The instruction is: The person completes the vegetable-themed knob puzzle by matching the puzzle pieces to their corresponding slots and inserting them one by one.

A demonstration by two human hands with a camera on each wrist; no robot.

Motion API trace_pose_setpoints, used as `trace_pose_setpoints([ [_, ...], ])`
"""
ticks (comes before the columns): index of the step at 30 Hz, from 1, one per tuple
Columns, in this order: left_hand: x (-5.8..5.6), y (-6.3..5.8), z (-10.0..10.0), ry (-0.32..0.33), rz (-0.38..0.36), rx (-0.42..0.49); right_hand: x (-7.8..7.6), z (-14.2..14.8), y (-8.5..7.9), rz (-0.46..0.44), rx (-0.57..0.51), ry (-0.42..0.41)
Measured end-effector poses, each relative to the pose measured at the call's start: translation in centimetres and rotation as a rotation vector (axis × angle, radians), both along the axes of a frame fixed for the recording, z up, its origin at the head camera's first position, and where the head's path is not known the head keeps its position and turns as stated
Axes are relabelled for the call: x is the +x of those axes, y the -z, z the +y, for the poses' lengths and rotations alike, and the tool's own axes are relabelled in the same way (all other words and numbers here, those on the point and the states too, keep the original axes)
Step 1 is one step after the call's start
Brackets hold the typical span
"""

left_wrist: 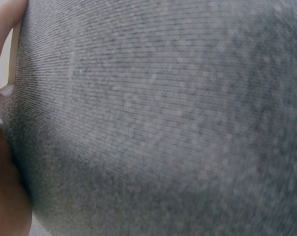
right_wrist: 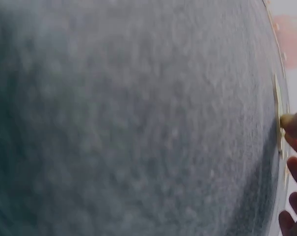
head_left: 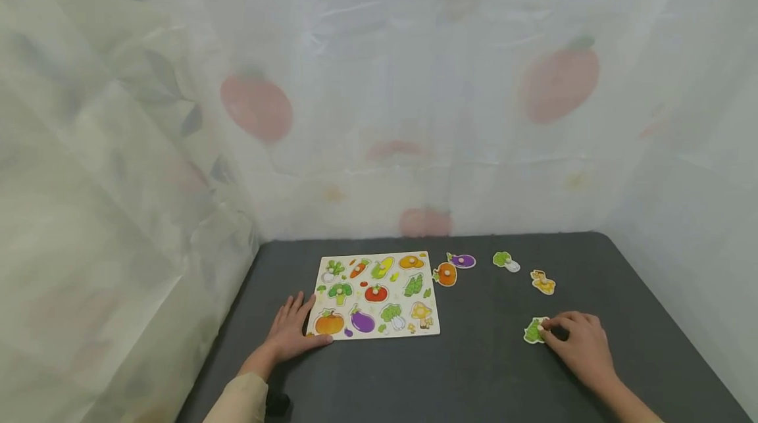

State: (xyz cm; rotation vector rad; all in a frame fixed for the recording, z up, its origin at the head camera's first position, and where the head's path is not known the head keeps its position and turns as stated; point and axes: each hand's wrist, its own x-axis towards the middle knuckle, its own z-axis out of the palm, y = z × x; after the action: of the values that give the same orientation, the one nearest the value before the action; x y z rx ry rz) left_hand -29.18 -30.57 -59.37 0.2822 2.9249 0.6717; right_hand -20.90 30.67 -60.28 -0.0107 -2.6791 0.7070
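A white wooden puzzle board [head_left: 429,331] printed with vegetables lies flat on the dark table. My left hand [head_left: 290,331] rests at its left edge, fingers spread and the thumb along the lower left corner. In the left wrist view only part of that hand [left_wrist: 3,147] shows, beside the board's edge [left_wrist: 13,54]. To the right of the board, my right hand [head_left: 583,344] pinches a green leafy puzzle piece [head_left: 535,331] by its small knob. The right wrist view has this piece [right_wrist: 278,113] edge-on, close to the tabletop.
Beyond the board's upper right lie an orange pumpkin piece [head_left: 446,274] and a purple eggplant piece [head_left: 462,260]. Farther right are a bok choy piece [head_left: 506,262] and a yellow mushroom-like piece [head_left: 542,282]. Pale printed curtains [head_left: 379,100] hang around the table [head_left: 450,377].
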Motion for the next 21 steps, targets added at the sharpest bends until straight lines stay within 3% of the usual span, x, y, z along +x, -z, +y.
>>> trace_pose_setpoints([
  [11, -0.3, 0.4, -0.3, 0.000, 0.014, -0.020, 0.3, -0.4, -0.1, -0.080, -0.084, 0.061],
  [17, 0.2, -0.2, -0.1, 0.015, 0.049, 0.009, 0.4, -0.7, -0.4, -0.111, -0.086, 0.079],
  [21, 0.3, 0.0, -0.1, 0.013, 0.039, -0.009, 0.7, -1.1, -0.6, -0.142, -0.108, 0.126],
])
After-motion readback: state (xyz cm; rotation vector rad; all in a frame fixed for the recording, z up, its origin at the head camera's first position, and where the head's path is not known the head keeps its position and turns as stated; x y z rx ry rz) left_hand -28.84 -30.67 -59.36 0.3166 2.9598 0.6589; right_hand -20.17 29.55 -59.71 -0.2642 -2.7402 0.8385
